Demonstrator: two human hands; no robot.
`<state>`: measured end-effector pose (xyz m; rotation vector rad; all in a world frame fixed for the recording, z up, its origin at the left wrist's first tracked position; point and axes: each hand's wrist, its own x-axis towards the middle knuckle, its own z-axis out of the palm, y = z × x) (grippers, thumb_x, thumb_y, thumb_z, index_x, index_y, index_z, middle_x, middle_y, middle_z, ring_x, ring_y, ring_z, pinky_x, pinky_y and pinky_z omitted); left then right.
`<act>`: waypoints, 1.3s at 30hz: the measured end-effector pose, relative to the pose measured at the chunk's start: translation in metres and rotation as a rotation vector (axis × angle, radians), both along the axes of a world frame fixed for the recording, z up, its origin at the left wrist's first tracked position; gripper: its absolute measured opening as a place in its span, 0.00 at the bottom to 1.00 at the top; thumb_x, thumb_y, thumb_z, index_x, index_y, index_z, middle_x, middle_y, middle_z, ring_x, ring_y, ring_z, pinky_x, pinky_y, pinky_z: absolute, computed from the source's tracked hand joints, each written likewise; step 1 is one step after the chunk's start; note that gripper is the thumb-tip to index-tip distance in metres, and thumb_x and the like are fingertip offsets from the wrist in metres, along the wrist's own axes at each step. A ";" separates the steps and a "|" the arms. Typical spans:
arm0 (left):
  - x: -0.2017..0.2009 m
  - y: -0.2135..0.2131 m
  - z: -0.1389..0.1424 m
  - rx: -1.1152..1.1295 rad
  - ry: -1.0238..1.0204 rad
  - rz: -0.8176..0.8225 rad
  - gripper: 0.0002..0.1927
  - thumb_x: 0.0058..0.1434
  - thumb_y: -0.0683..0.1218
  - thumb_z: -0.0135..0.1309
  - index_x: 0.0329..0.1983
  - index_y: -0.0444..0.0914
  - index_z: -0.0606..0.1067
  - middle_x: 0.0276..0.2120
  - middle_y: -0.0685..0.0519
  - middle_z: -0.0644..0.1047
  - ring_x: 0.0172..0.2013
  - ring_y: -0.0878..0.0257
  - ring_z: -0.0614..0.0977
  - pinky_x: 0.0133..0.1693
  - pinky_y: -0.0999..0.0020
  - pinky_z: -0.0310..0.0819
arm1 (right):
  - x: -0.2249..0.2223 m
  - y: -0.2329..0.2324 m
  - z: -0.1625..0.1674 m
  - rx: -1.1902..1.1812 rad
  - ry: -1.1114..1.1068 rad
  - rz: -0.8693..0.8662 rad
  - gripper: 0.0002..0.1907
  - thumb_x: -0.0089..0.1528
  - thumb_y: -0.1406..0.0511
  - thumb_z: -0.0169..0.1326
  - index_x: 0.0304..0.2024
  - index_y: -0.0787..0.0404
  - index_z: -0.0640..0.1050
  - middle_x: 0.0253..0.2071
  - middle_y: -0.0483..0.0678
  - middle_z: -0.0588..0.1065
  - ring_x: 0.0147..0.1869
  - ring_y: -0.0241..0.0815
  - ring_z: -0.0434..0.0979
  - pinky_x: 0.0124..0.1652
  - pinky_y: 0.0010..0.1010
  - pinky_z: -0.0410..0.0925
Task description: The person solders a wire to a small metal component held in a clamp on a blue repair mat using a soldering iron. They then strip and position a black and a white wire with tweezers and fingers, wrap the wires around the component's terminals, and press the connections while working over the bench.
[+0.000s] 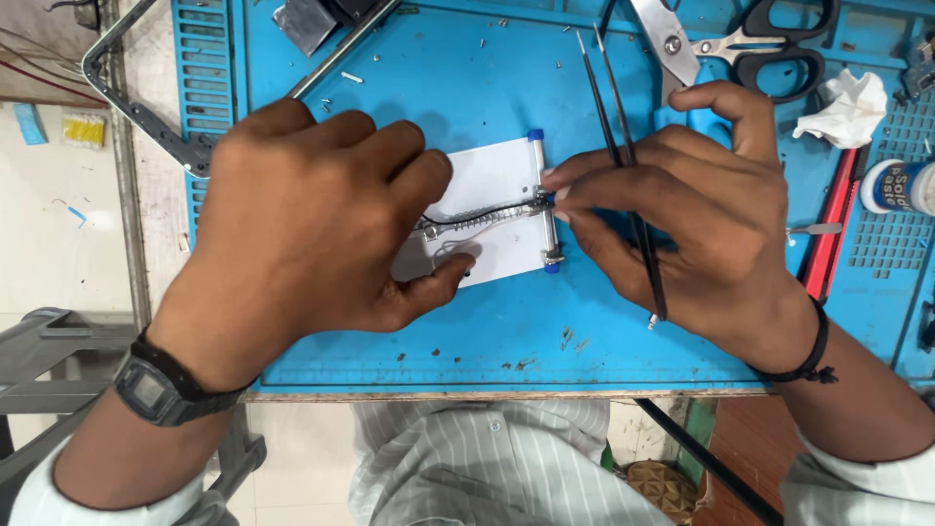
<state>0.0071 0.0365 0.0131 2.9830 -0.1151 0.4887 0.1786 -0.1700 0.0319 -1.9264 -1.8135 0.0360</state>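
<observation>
Left hand (312, 219) lies palm-down, fingers curled; right hand (682, 214) pinches, seemingly with thumb and forefinger.
</observation>
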 end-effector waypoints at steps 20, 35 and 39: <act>0.004 -0.010 -0.003 0.028 -0.131 -0.023 0.20 0.56 0.63 0.61 0.32 0.43 0.75 0.31 0.57 0.74 0.27 0.61 0.76 0.28 0.65 0.65 | 0.002 -0.002 -0.003 0.022 0.037 0.044 0.07 0.61 0.71 0.67 0.33 0.59 0.80 0.38 0.41 0.83 0.37 0.34 0.78 0.62 0.44 0.54; 0.009 -0.014 -0.002 -0.081 -0.224 -0.174 0.13 0.59 0.57 0.64 0.39 0.45 0.81 0.41 0.61 0.76 0.35 0.64 0.74 0.34 0.67 0.64 | -0.004 0.000 -0.010 0.061 0.051 0.023 0.08 0.59 0.73 0.67 0.31 0.60 0.80 0.36 0.41 0.83 0.33 0.33 0.78 0.61 0.41 0.55; 0.010 -0.015 -0.001 -0.073 -0.226 -0.167 0.13 0.61 0.57 0.64 0.38 0.45 0.80 0.41 0.61 0.76 0.35 0.64 0.74 0.34 0.67 0.64 | -0.001 -0.003 -0.014 0.053 0.166 -0.016 0.08 0.58 0.74 0.67 0.32 0.60 0.79 0.37 0.43 0.83 0.35 0.33 0.79 0.61 0.39 0.55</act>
